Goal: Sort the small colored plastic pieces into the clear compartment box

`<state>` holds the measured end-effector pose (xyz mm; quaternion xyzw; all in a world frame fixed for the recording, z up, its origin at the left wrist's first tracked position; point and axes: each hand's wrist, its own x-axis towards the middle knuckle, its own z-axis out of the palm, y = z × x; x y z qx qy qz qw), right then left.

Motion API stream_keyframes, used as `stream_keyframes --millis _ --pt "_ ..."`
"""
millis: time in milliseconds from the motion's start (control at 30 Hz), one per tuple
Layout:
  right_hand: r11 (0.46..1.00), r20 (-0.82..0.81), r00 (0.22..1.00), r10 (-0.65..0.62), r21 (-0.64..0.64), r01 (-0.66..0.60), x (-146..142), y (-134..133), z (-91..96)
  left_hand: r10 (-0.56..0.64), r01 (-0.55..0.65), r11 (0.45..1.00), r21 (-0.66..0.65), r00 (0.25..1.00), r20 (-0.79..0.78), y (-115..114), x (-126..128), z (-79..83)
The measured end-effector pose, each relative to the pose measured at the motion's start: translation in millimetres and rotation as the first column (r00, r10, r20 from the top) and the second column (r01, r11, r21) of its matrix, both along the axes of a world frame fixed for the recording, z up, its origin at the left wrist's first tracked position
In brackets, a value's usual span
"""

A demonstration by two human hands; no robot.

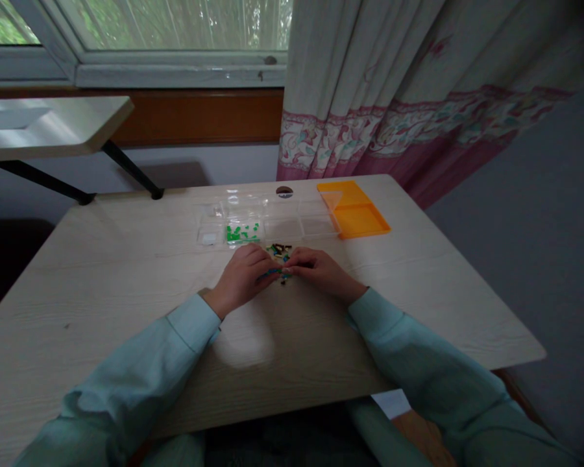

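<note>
Both of my hands meet over a small pile of mixed tiny pieces (279, 249) in black, blue, yellow and green, near the middle of the table. My left hand (243, 274) is closed, its fingertips at some blue and green bits; what it holds is too small to make out. From the other side my right hand (321, 271) pinches at the same spot, thumb and finger together, their contents hidden. Just behind the hands lies a see-through compartment box (283, 229). One front compartment contains several small green pieces (242, 232).
An orange two-part tray (360, 219) lies at the back right, partly overlapped by the see-through box. A round cable hole (285, 192) is behind the box. At the back left a raised shelf (53, 139) stands on black legs. A curtain (340, 91) hangs behind the table (126, 279).
</note>
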<state>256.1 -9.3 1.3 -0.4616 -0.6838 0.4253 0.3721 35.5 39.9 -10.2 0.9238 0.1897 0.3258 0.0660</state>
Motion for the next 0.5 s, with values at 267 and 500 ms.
stream_keyframes --millis 267,500 --pt "1.0 0.044 0.999 -0.003 0.001 0.003 -2.0 -1.2 5.9 0.015 -0.012 1.0 0.025 0.994 -0.109 1.1 -2.8 0.4" --pt "0.986 0.038 0.985 -0.166 0.029 0.165 -0.3 1.3 -2.4 0.058 -0.061 0.996 -0.062 0.997 -0.049 0.4 -4.3 3.7"
